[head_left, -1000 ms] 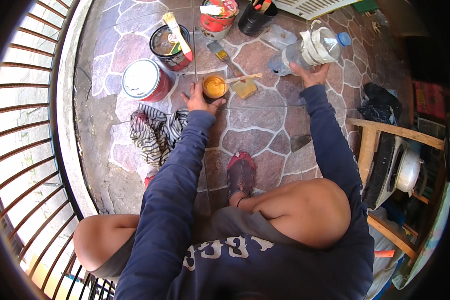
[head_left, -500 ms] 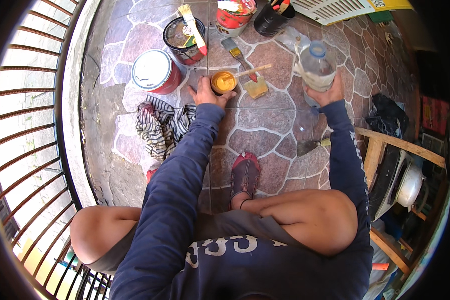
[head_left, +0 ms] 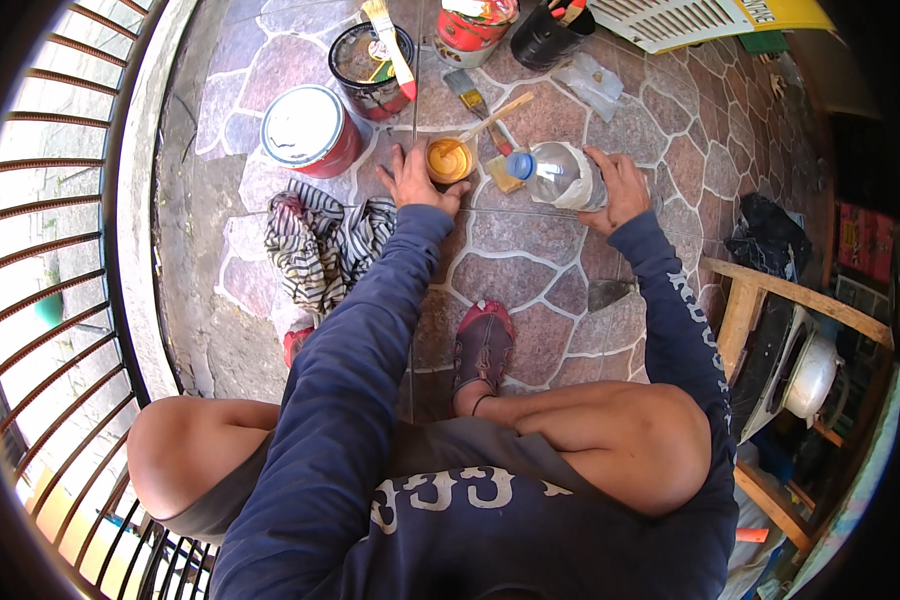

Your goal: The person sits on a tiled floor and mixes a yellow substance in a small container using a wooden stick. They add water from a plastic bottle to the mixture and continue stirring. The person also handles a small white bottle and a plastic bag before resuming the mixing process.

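My left hand [head_left: 420, 183] grips a small cup of yellow paint [head_left: 449, 156] on the floor, thumb on its right side; a wooden stick [head_left: 506, 114] rests in it. My right hand [head_left: 617, 190] holds a clear plastic bottle [head_left: 560, 175] wrapped in whitish material, tipped sideways with its blue-topped end pointing left, near the cup. Right of the cup lie a paintbrush [head_left: 466, 91] and another wide, yellowish brush [head_left: 503, 181], partly behind the bottle.
Paint cans [head_left: 306, 140] and a black brush holder [head_left: 548, 38] stand beyond my hands. A striped rag [head_left: 325, 245] lies at left, a scraper [head_left: 607, 294] at right. Metal bars [head_left: 50, 285] run along the left; a wooden frame [head_left: 800, 298] stands right. A crumpled plastic bag [head_left: 590, 85] lies farther back.
My right hand has swung the bottle from pointing right, through upright, to pointing left and lower, toward the cup. My left hand stays on the cup.
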`<act>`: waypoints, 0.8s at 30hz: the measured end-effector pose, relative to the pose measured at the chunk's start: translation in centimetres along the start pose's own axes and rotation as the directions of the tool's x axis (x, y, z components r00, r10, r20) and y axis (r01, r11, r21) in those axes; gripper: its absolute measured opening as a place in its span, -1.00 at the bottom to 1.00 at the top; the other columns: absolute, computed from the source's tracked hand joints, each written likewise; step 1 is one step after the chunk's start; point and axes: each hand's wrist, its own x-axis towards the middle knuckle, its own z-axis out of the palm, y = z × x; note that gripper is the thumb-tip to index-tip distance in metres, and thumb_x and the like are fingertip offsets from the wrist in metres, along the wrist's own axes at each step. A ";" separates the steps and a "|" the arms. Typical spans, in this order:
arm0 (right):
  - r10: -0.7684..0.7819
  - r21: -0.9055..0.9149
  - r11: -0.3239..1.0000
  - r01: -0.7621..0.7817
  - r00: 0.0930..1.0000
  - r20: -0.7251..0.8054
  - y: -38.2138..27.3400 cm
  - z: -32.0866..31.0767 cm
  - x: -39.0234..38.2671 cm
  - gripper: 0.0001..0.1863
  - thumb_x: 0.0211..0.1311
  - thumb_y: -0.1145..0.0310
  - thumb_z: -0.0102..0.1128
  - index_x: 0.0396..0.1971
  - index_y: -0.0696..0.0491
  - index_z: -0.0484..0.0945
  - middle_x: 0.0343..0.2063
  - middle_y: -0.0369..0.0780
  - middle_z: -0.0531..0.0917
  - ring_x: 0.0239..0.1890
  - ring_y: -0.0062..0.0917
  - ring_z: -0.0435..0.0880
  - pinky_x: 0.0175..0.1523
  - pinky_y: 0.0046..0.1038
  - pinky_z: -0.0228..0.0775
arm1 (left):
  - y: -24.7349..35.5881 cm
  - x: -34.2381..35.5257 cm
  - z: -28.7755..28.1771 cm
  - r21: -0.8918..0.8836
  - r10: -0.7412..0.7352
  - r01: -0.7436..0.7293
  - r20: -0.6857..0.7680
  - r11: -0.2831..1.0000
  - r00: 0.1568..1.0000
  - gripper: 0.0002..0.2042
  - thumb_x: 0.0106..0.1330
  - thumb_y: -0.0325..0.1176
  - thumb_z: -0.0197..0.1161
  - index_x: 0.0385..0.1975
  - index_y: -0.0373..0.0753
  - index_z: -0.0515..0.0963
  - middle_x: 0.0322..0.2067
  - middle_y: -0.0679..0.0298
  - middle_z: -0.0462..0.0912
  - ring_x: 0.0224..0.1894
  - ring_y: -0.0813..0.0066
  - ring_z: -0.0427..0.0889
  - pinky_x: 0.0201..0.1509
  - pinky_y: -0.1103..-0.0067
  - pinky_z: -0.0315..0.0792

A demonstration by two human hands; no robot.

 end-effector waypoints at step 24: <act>-0.039 -0.211 0.976 0.051 0.997 0.061 -2.5 1.0 2.1 0.11 -0.46 0.30 0.63 0.31 -0.14 0.27 -0.14 -0.09 0.44 -0.03 -0.16 0.45 0.10 -0.20 0.25 | -0.4 0.3 0.0 0.015 -0.039 0.038 0.067 0.999 0.997 -0.14 -0.28 -0.04 0.65 0.14 -0.11 0.41 0.14 -0.10 0.49 0.43 0.04 0.15 0.48 -0.01 -0.35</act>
